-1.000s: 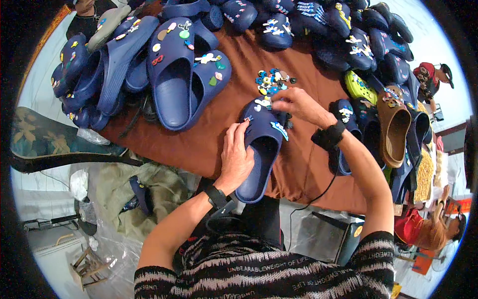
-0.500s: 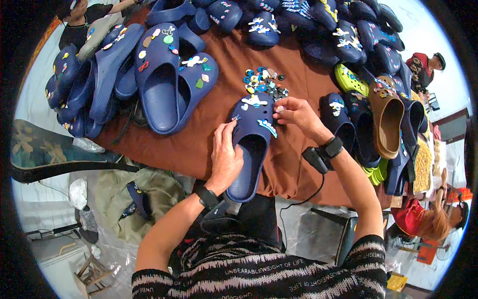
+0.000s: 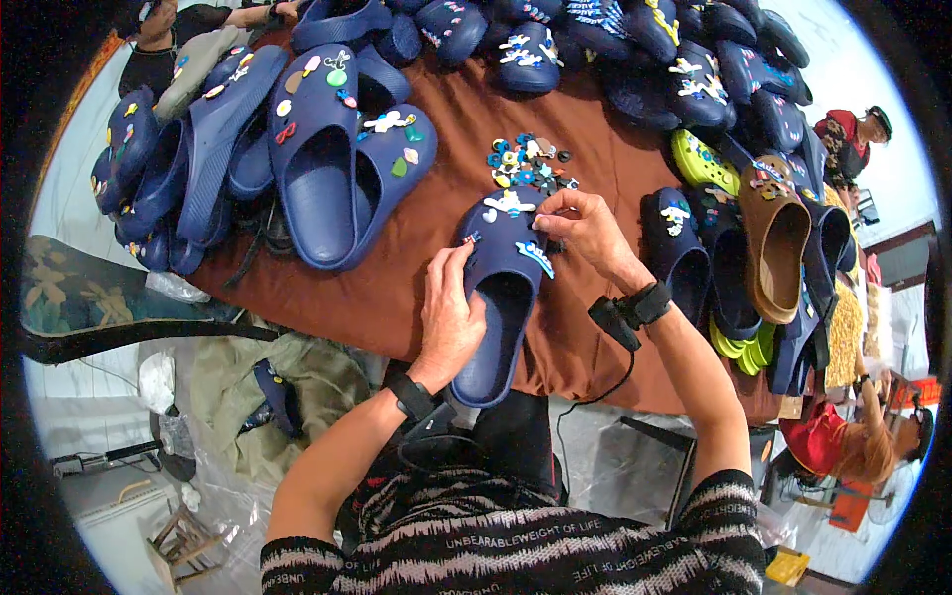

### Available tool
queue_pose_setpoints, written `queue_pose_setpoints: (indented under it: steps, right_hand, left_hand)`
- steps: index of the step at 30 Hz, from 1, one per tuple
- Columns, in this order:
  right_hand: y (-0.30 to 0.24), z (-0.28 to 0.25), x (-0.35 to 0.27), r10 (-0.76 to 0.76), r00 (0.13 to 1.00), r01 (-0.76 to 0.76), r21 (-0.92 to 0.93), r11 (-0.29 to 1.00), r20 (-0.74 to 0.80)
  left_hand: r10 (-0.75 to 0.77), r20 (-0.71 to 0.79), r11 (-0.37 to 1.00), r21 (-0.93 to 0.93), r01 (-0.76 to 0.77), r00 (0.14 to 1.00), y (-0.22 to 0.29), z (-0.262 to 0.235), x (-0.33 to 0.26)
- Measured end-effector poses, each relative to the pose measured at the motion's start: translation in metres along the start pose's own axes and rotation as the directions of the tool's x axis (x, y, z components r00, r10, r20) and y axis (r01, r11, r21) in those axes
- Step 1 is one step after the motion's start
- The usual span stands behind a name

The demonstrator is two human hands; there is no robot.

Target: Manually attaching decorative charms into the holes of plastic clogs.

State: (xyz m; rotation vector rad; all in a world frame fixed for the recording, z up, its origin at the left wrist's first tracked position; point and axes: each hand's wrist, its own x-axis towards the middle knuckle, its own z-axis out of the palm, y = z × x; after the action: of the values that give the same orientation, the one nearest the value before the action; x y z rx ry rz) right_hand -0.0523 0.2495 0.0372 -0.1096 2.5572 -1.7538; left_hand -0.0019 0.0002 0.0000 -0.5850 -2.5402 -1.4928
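A navy clog (image 3: pixel 501 332) lies at the table's front edge, toe pointing away, with white and blue charms on its upper. My left hand (image 3: pixel 451 307) grips its left side, thumb at the foot opening and fingertips beside a small red-and-white charm (image 3: pixel 471 238). My right hand (image 3: pixel 585 230) is closed in a pinch at the upper's right side, over the holes. Between its fingertips is a small pale shoe charm (image 3: pixel 538 224), mostly covered. Just beyond the toe lies a pile of small loose charms (image 3: pixel 531 159).
Decorated navy clogs (image 3: pixel 322 169) stand at the left, and more are heaped along the far side. At the right are a brown clog (image 3: pixel 772 238), a lime-green clog (image 3: pixel 704 161) and further navy ones. A brown cloth (image 3: pixel 595 327) covers the table. Other people are at the right edge and upper left.
My right hand has moved left from beside the clog onto its upper, bringing the pinched charm against it. My left hand keeps its hold on the clog.
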Motion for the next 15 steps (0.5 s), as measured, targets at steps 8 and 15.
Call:
queue_pose_setpoints:
  steps: [8, 15]
  right_hand:
    - [-0.002, 0.009, 0.004, 0.054, 0.998, -0.054, 0.039, 0.998, -0.008]
    - [-0.011, -0.003, 0.009, 0.161, 0.987, -0.149, -0.283, 0.948, 0.019]
  left_hand:
    - [-0.029, -0.008, 1.000, -0.006, 0.029, 1.000, 0.002, 0.001, 0.000]
    - [-0.021, -0.011, 1.000, 0.001, 0.021, 1.000, 0.001, 0.001, -0.002]
